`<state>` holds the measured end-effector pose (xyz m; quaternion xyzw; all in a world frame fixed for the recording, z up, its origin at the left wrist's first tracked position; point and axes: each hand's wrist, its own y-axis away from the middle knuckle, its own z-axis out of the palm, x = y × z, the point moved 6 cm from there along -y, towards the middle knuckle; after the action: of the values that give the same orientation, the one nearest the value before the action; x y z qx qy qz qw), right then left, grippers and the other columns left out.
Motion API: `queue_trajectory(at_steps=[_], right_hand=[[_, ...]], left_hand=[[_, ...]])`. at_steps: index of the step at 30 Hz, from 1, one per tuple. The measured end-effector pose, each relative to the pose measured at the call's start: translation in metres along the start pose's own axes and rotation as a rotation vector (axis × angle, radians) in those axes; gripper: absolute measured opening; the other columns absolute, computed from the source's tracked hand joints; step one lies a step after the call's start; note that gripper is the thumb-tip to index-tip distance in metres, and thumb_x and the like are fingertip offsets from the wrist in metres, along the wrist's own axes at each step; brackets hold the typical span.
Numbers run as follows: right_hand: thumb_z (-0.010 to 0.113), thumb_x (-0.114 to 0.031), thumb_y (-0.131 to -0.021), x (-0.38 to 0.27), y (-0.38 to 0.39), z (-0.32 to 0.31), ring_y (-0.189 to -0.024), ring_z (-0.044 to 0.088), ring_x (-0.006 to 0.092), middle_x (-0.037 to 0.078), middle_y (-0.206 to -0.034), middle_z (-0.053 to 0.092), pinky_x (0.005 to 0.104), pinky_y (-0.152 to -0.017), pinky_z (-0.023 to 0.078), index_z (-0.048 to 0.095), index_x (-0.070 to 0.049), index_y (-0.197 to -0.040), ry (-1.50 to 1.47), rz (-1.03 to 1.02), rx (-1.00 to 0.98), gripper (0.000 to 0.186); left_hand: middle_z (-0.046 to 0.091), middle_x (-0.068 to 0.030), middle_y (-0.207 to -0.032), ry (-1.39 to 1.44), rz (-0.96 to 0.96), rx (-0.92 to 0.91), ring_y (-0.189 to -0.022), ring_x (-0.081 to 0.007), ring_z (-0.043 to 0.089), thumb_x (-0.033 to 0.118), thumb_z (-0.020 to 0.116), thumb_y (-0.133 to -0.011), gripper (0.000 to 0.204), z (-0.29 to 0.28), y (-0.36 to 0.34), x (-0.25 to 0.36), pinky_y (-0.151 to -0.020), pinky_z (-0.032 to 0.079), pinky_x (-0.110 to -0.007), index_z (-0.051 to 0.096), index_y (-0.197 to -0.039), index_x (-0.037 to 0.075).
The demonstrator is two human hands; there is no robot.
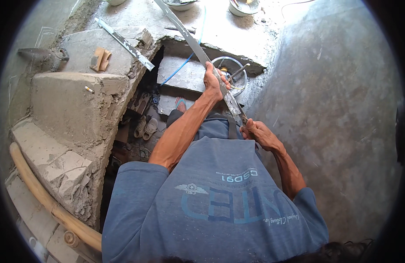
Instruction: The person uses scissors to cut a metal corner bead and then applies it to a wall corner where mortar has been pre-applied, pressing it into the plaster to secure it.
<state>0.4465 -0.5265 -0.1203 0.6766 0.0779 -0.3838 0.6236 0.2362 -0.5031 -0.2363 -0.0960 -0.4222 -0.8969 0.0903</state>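
Observation:
A long, flat grey metal bar [185,34], smeared with mortar, runs slantwise from the far edge down toward my lap. My left hand [214,81] is wrapped around it partway along. Close to the bar's near end, my right hand [260,134] is closed, its thumb on top. A thin dark piece shows between its fingers and the bar end, but its kind cannot be made out. Beyond my left hand, a round wheel-like ring [242,81] with a handle stands partly behind the bar.
Broken concrete steps [75,103] rise at left, with a bamboo pole [49,201] below. A second metal strip [123,44], a handsaw [40,53] and wood scraps [101,59] lie on top. Shoes [145,127] sit in the gap. Buckets [244,8] stand far off; a blue hose [178,69] crosses the step.

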Motion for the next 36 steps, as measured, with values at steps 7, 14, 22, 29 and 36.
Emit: queue_trajectory(at_steps=[7,14,22,29,36], right_hand=[[0.041,-0.076,-0.086,-0.003,0.001,0.001,-0.057,0.043,0.004,-0.005,-0.068,0.048,0.0216,-0.044,0.033,0.058,-0.004,-0.09,0.0,0.025,0.024,0.074],[0.043,-0.076,-0.086,-0.004,0.001,-0.002,-0.052,0.04,0.0041,-0.006,-0.066,0.046,0.0218,-0.042,0.032,0.057,-0.004,-0.089,0.061,0.056,-0.003,0.073],[0.043,-0.075,-0.086,-0.001,-0.013,0.002,-0.052,0.041,0.0049,-0.005,-0.065,0.046,0.0212,-0.046,0.036,0.057,-0.005,-0.087,-0.021,0.023,0.016,0.072],[0.044,-0.074,-0.087,-0.007,-0.01,0.002,-0.052,0.036,0.0042,-0.007,-0.062,0.041,0.0232,-0.042,0.03,0.051,-0.008,-0.079,0.024,-0.011,0.013,0.067],[0.045,-0.072,-0.088,-0.007,-0.006,0.009,-0.054,0.032,0.004,-0.008,-0.061,0.037,0.0243,-0.048,0.028,0.05,-0.009,-0.077,-0.03,-0.001,0.035,0.064]], left_hand=[[0.042,-0.0038,-0.052,-0.007,0.021,-0.011,-0.042,-0.0202,0.041,0.069,0.032,-0.094,0.06,0.002,0.001,0.002,-0.039,0.04,-0.037,0.042,-0.073,0.013],[0.042,-0.0037,-0.052,-0.006,0.027,-0.025,-0.041,-0.0199,0.042,0.07,0.033,-0.093,0.06,-0.001,-0.003,0.0,-0.039,0.04,-0.036,0.042,-0.073,0.013],[0.042,-0.0028,-0.052,-0.005,0.033,-0.028,-0.041,-0.0195,0.042,0.07,0.034,-0.093,0.06,-0.002,0.0,0.002,-0.04,0.04,-0.036,0.042,-0.073,0.014],[0.043,-0.0037,-0.054,-0.026,0.028,-0.021,-0.045,-0.0182,0.041,0.066,0.031,-0.096,0.06,0.003,0.005,0.003,-0.042,0.039,-0.034,0.043,-0.072,0.012],[0.043,-0.0026,-0.054,-0.026,0.029,-0.032,-0.046,-0.0169,0.042,0.069,0.032,-0.094,0.061,0.004,0.006,0.003,-0.041,0.038,-0.032,0.043,-0.074,0.012]])
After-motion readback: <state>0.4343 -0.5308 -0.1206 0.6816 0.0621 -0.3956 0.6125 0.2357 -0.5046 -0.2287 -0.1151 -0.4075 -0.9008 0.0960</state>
